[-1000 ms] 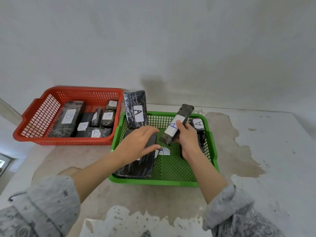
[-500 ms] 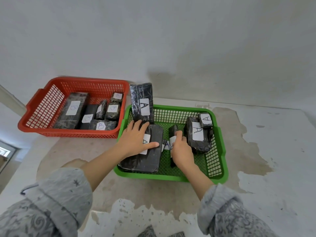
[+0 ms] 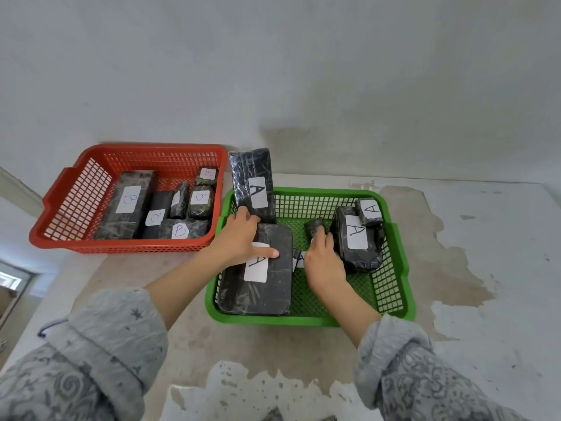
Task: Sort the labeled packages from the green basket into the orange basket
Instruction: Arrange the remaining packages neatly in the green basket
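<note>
The green basket (image 3: pixel 303 321) holds black wrapped packages labelled A. My left hand (image 3: pixel 239 241) lies flat on a large flat package (image 3: pixel 258 296), its fingertips touching the foot of a tall package (image 3: pixel 252 180) that leans on the basket's back left corner. My right hand (image 3: pixel 323 264) is closed over a narrow package (image 3: pixel 314 227) lying on the basket floor; only its far end shows. A small white label (image 3: pixel 299 259) peeks out between my hands. The orange basket (image 3: pixel 121 248) to the left holds several packages labelled B (image 3: pixel 129 205).
A chunky A package (image 3: pixel 355 241) and a small A package (image 3: pixel 370 211) fill the green basket's back right corner. Both baskets stand on a stained, peeling tabletop (image 3: pixel 455 268) against a pale wall. The table's left edge drops off beside the orange basket.
My right hand has brought the narrow package down from a raised tilt to the basket floor. My left hand has settled flat on the large package. The view has shifted slightly.
</note>
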